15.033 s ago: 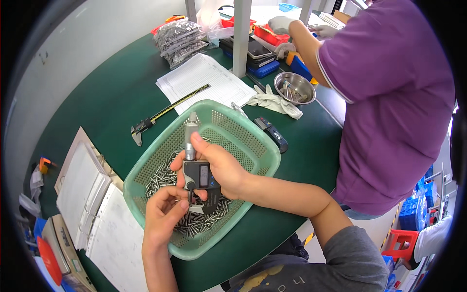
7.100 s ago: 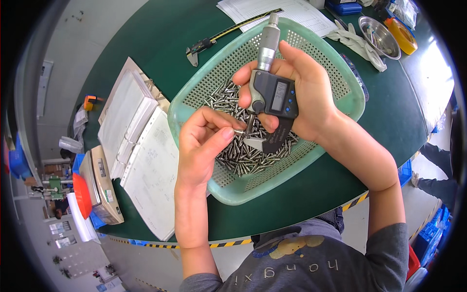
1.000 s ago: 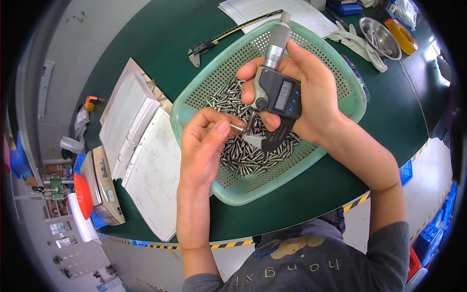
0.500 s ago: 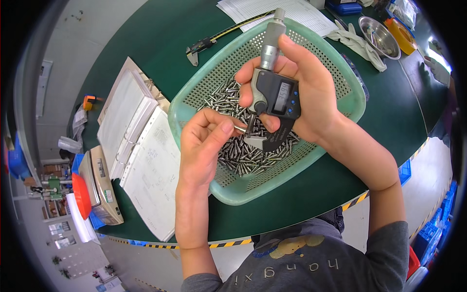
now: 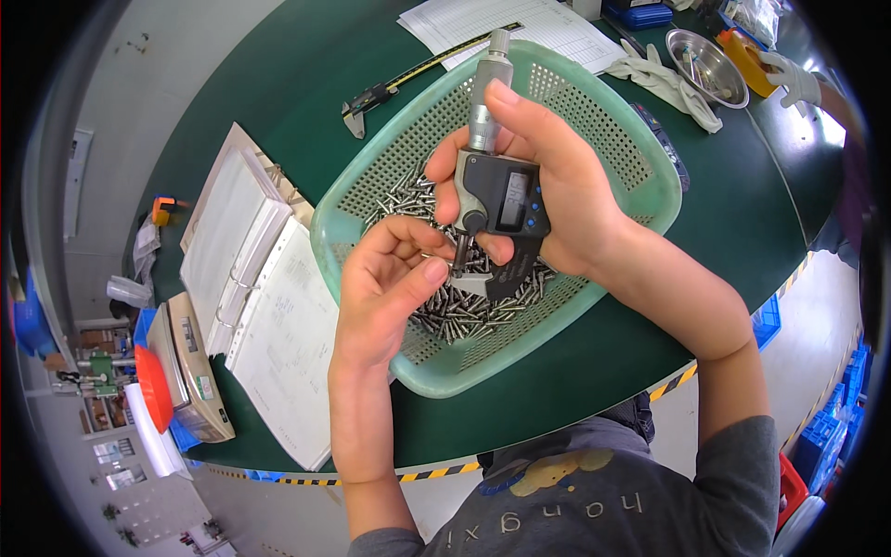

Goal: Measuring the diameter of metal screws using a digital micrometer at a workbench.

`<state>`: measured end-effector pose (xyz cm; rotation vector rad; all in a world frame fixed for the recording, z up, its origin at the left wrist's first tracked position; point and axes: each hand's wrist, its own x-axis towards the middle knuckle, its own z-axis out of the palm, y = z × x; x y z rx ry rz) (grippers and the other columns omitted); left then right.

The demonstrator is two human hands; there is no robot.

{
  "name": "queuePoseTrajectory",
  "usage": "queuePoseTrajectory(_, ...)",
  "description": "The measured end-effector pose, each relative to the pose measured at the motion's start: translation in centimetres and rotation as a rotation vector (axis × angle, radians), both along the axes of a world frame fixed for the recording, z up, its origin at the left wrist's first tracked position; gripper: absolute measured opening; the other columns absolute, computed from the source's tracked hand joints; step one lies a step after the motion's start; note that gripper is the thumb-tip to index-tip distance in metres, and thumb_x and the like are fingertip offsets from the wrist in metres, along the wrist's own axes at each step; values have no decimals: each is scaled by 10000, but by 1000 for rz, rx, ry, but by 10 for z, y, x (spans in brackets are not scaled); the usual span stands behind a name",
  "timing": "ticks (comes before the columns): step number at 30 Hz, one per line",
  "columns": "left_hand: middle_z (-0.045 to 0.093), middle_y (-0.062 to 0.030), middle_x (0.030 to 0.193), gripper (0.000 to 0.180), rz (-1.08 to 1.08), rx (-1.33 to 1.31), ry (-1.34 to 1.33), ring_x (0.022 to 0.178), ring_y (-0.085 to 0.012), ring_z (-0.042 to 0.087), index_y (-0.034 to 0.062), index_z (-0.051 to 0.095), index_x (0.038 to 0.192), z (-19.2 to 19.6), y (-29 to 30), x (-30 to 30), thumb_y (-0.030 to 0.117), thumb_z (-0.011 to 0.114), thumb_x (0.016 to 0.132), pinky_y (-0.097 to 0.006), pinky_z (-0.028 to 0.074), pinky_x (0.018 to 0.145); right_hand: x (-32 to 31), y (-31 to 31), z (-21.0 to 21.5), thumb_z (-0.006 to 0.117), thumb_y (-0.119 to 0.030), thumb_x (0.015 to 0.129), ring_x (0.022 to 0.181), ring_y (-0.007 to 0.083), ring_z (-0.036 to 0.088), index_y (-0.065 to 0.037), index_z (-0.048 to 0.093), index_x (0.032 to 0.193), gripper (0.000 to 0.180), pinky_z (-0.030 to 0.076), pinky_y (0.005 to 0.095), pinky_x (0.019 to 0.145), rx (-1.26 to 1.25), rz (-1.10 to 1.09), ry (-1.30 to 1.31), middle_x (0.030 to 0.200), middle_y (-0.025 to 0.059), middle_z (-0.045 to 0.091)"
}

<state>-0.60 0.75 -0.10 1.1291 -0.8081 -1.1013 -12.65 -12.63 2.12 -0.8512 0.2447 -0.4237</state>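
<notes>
Micrometer (image 5: 497, 190) sits clamped in the right hand (image 5: 575, 200), above the green basket (image 5: 429, 379) of metal pins (image 5: 469, 317); the thumb now overlaps the thimble (image 5: 490, 71), seemingly steadying it. Left hand (image 5: 376, 288) pinches one slim pin (image 5: 452, 265) (barely visible) beside the measuring gap.

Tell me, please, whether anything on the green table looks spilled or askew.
No spill stands out: the metal pins lie inside the green basket. The caliper sits aslant, its beam overlapping the paper sheets, which looks slightly untidy.
</notes>
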Motion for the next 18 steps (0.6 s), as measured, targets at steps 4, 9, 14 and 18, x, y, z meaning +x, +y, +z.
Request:
queuePoseTrajectory(4,555,-61,878,191,-19,17,2,823,-117,530,4,503,919,-2,1,5,39,595,755,-236,412,753,3,1,-1,219,-501,878,401,128,471,24,537,880,614,384,205,359,-53,-2,44,671,107,573)
queuePoseTrajectory(9,542,-47,874,165,351,41,-105,824,-132,527,17,512,887,-3,-7,0,3,577,736,-253,412,750,2,-4,-3,176,-449,887,393,140,461,43,518,940,601,390,213,383,-8,-78,8,692,118,572)
queuePoseTrajectory(14,515,-93,896,165,203,23,-1002,923,-236,498,37,566,760,-5,-11,-8,22,623,606,-335,380,812,0,-5,-2,196,-454,873,391,150,460,46,509,952,595,399,236,411,45,-103,5,728,127,572)
queuePoseTrajectory(18,493,-121,944,146,-111,65,-1406,989,-296,442,46,630,664,5,-7,-21,99,686,540,-405,326,881,-1,-4,-1,198,-439,869,389,161,436,34,538,875,582,410,291,457,149,-72,14,697,136,564)
